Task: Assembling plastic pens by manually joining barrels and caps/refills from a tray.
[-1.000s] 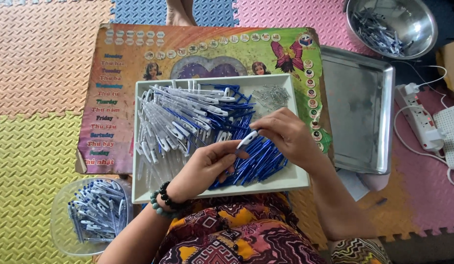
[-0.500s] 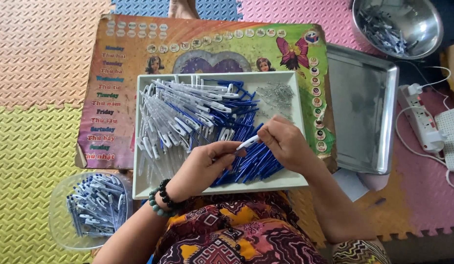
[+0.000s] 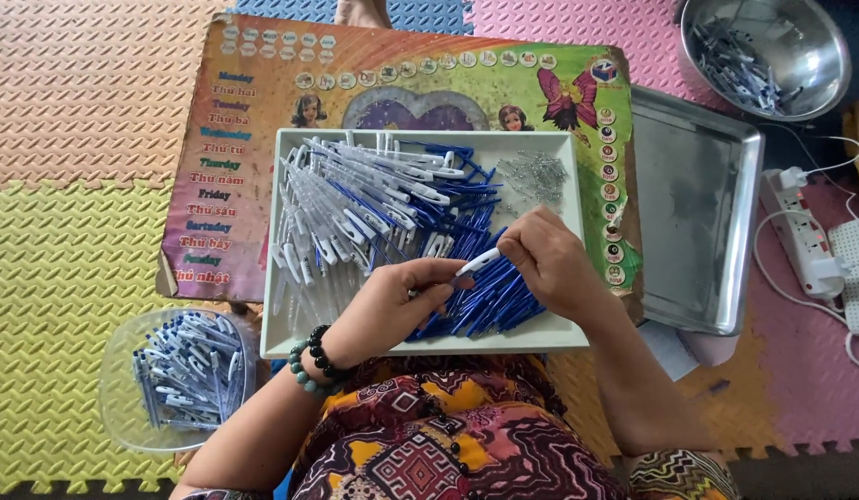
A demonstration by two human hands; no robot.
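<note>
Pen (image 3: 478,263), white barrel with a blue tip, sits pinched between both your hands above the near half of the white tray (image 3: 420,342). Your left hand (image 3: 392,301) is closed around its lower end, fingers curled in; your right hand (image 3: 550,264) grips the upper end with thumb and fingertips drawn narrow on it. Beneath your hands, a heap of blue pen parts (image 3: 485,310) lies against the tray's near edge. White pen barrels (image 3: 342,218) are piled across the tray's left half and far edge, and a small cluster of metal springs (image 3: 533,176) occupies its far right corner. The tray rests on a colourful printed board (image 3: 263,120) laid over foam floor mats (image 3: 78,185). A clear plastic bowl (image 3: 115,370) holding assembled pens stands off the board's near left corner. A bare metal baking tray (image 3: 698,204) lies against the board's right edge, with a steel bowl (image 3: 814,51) of pen parts beyond it. A white power strip (image 3: 804,250) lies further right.
</note>
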